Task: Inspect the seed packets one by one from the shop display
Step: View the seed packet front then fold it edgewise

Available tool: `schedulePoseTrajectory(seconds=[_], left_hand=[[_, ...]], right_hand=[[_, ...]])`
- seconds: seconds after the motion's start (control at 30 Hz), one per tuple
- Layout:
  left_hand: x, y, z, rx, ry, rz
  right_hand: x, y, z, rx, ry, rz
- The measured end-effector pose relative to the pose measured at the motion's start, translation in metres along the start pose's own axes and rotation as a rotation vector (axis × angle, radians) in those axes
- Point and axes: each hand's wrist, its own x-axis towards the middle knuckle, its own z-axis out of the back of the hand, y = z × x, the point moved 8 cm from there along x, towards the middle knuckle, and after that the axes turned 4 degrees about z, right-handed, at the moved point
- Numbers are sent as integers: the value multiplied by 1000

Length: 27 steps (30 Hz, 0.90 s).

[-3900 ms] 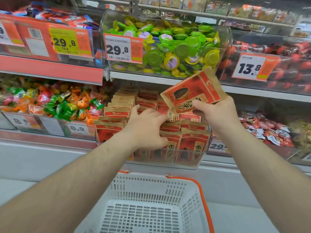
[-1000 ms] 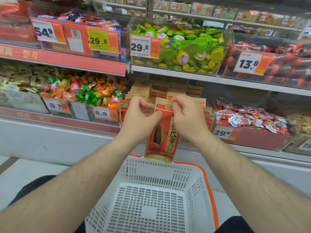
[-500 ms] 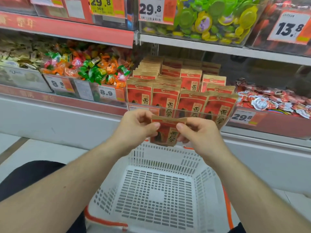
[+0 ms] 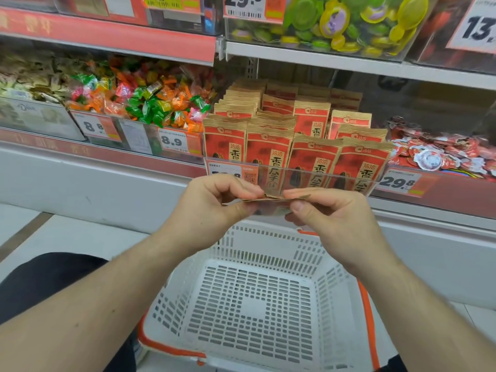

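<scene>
**One packet held edge-on above the basket**

I hold a single seed packet between both hands, tipped nearly flat so I see mostly its thin brown edge. My left hand pinches its left end between thumb and curled fingers; my right hand pinches the right end the same way. The packet sits just in front of the clear display bin and over the far rim of the white basket, whose orange handle runs down the right side. There is open room between my hands and the basket floor.

The bin holds upright rows of red and brown seed packets printed with Chinese characters and a dark seed. A price tag on its front is half hidden by my left hand. To the left, a tray of bright wrapped candies carries a tag reading 8.9. To the right, a bin of small red and white sachets is tagged 29.8. On the shelf above, a clear box holds green and yellow cups.
</scene>
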Motion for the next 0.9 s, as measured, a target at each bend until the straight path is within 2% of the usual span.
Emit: schedulePoseTrajectory(seconds=[0.23, 0.37, 0.47, 0.53, 0.63, 0.8, 0.9], left_hand=[[-3, 1, -2, -36, 9, 7], [-2, 4, -3, 25, 20, 30], [-1, 10, -3, 120, 43, 80], [-2, 18, -8, 166, 118, 153], [-4, 25, -13, 114, 156, 230], [-5, 30, -17, 16, 152, 295], [-6, 32, -19, -57, 141, 334]], right_hand=[[-3, 1, 1, -9, -21, -3], [-4, 0, 2, -18, -30, -11], [-5, -2, 3, -48, -43, -22], [-4, -5, 4, -22, -62, -49], [-3, -10, 6, 70, -79, -102], [-1, -11, 4, 60, -28, -91], [-2, -18, -5, -18, 92, -144]])
